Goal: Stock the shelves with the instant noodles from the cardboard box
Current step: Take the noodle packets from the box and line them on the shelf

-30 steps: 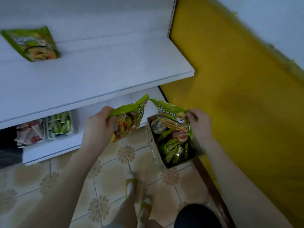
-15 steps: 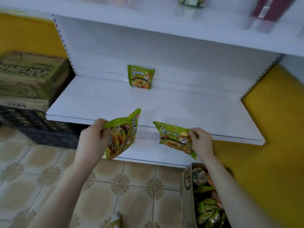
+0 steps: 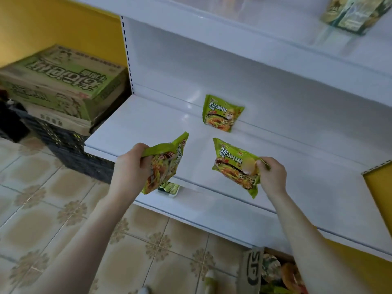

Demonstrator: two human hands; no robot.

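Observation:
My left hand grips a green instant noodle packet by its edge, held upright over the front edge of the white shelf. My right hand pinches a second green noodle packet by its right side, face up above the same shelf. A third green packet stands leaning against the shelf's back wall. The open cardboard box with more packets sits on the floor at the bottom right, partly behind my right forearm.
Closed green-printed cartons are stacked on dark crates left of the shelf unit. A higher shelf carries a packaged item at top right. A lower shelf holds a small tray. Yellow wall surrounds; tiled floor below.
My view has swung up from the box to the shelf. Both hands, each with a packet, have risen from over the box to the shelf's front edge.

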